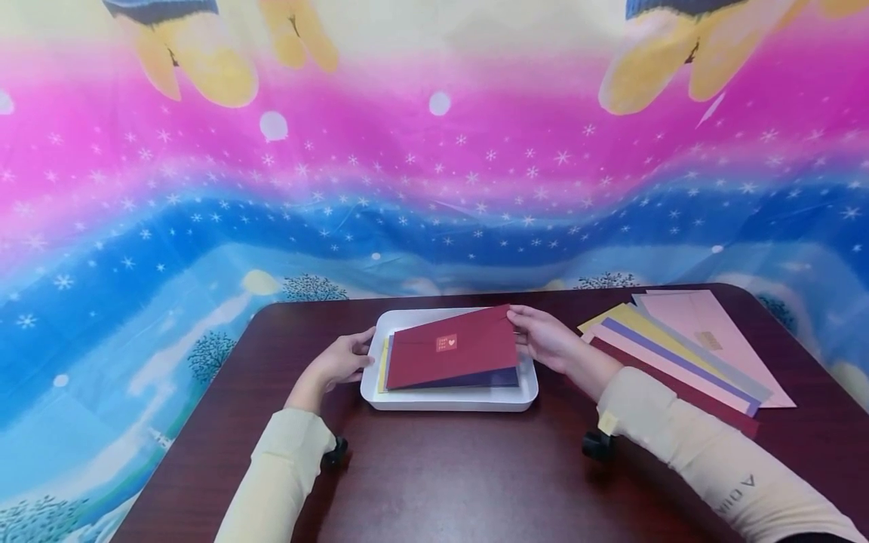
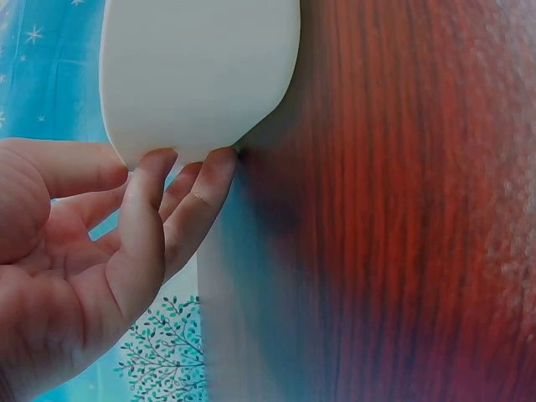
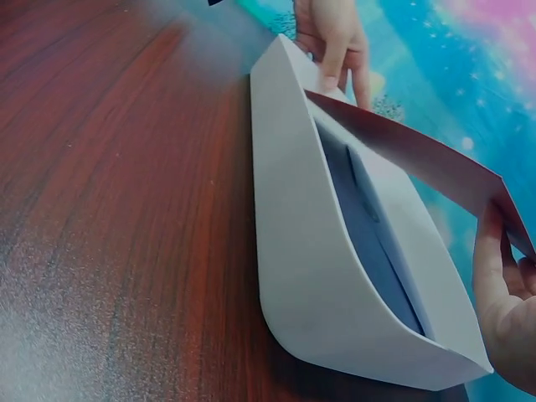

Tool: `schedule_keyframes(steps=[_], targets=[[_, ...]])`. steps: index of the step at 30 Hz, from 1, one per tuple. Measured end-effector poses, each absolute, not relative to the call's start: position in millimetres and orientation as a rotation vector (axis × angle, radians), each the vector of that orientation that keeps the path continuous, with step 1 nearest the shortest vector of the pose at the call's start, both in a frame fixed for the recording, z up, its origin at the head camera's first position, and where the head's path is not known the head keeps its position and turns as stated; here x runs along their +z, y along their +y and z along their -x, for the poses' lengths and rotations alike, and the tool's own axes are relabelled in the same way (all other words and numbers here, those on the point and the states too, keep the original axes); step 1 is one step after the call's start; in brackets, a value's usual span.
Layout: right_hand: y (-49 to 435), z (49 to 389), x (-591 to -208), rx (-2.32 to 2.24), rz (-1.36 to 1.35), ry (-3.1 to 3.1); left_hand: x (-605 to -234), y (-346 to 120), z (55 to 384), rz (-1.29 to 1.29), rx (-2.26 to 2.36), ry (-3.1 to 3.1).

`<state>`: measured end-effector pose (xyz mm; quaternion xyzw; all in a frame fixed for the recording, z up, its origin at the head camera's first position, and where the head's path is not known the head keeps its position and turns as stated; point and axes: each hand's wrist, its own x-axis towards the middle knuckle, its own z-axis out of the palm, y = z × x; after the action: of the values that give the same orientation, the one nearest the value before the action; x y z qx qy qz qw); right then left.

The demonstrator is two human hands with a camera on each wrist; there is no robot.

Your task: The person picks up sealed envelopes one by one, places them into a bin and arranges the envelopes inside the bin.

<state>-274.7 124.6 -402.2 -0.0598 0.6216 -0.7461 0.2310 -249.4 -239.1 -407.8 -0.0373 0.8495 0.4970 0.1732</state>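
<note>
Red envelope (image 1: 421, 354), long axis roughly along tray (image 1: 448, 404), right end tilted up, is pinched by right hand (image 1: 546, 339); tray's left end pinched by left hand (image 1: 342, 359); envelopes beneath (image 1: 498, 378) mostly hidden.

"What fills the background?"
"A creased pink, blue and cream printed sheet (image 1: 434, 173), with white snowflakes (image 1: 562, 157), rounded yellow shapes (image 1: 210, 64) along the top and leafy bushes (image 1: 212, 358) lower down."
"Any furniture?"
"A dark reddish-brown wood-grain table (image 1: 421, 467) with rounded far corners, in front of it."
"The light?"
"A pale sheen on the table."
</note>
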Motion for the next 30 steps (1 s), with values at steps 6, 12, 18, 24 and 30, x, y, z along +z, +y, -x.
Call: schedule_keyframes(steps=[6,12,18,24,30], targets=[[119.8,275.1,-404.7,-2.04,0.155,1.705,-410.7,-239.9,249.4,0.131,1.413,2.406],[122.2,273.7,-402.4,-1.956,0.11,1.725,-412.0,-240.7,251.4,0.149,1.396,2.42],[127.4,271.2,-394.2,-1.868,0.122,1.755,-410.3,-240.5,251.4,0.157,1.379,2.427],[130.8,269.4,-389.3,-1.848,0.138,1.752,-412.5,-241.4,251.4,0.151,1.398,2.417],[129.7,268.7,-390.1,-1.828,0.161,1.748,-410.3,-239.7,251.7,0.156,1.399,2.42]])
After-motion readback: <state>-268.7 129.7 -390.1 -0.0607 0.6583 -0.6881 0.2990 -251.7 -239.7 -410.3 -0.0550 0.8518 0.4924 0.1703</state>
